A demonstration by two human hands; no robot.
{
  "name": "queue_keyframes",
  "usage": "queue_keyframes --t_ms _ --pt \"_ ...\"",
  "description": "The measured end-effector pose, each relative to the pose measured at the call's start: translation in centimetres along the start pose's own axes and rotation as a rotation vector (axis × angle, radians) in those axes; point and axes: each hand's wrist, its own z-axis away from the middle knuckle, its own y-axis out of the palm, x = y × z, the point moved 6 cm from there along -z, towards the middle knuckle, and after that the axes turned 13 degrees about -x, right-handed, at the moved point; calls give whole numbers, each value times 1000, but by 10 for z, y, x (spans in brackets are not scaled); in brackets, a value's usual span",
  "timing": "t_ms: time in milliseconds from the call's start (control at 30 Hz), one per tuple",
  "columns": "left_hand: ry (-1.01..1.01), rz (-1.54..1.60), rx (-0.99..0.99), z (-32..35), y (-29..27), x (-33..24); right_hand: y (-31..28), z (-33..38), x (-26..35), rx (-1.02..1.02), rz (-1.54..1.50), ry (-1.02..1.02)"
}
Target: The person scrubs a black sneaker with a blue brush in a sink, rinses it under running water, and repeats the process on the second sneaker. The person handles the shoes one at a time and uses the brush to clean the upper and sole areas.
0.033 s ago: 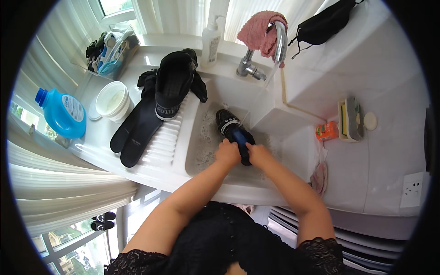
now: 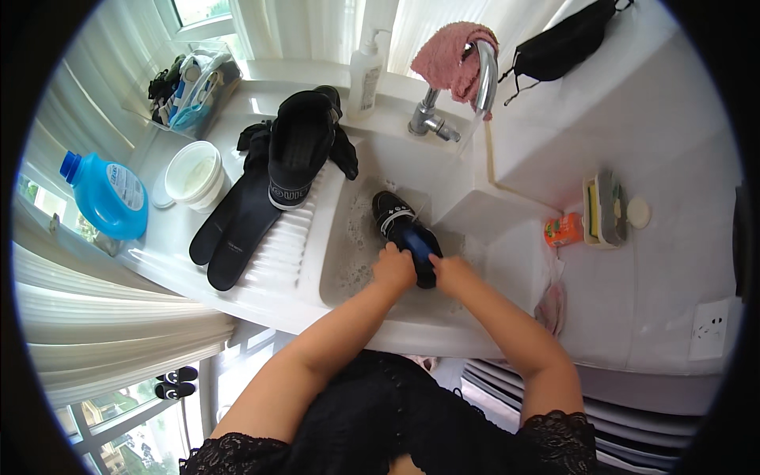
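A black shoe (image 2: 391,209) with a white band lies in the sink, toe pointing away from me. My left hand (image 2: 393,267) is closed on the left edge of its opening. Closed at the shoe's right side is my right hand (image 2: 454,277), with a dark blue object (image 2: 417,240) reaching from it over the shoe's opening. That object is smeared by motion, so I cannot tell its kind. A thin stream of water falls from the chrome faucet (image 2: 485,75) near the shoe. Soapy suds (image 2: 356,252) float in the sink (image 2: 336,226) around it.
On the ribbed left counter are another black shoe (image 2: 297,146) and black insoles (image 2: 237,249). Beyond them stand a white tub (image 2: 192,176), a blue detergent bottle (image 2: 111,198) and a pump bottle (image 2: 365,75). An orange can (image 2: 563,229) and a sponge holder (image 2: 606,210) are at right.
My right hand has shifted slightly to the right and toward me at the shoe. The left hand stays almost where it was, on the shoe's edge.
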Motion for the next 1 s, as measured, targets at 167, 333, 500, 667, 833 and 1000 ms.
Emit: queue_keyframes --t_ms 167,333,500,667,833,1000 --pt "41 -65 84 -4 17 -5 9 -3 8 76 35 119" --pt "49 -98 120 -1 2 -7 -3 -9 -5 113 57 32" --pt "51 -69 111 -2 12 -3 -1 6 6 177 243 20" --pt "62 -40 108 2 1 -7 15 -12 -6 125 127 37" --pt "25 -46 131 0 0 -1 -48 4 15 340 226 41" --pt "53 -29 132 0 -3 -15 9 -7 -33 302 147 67"
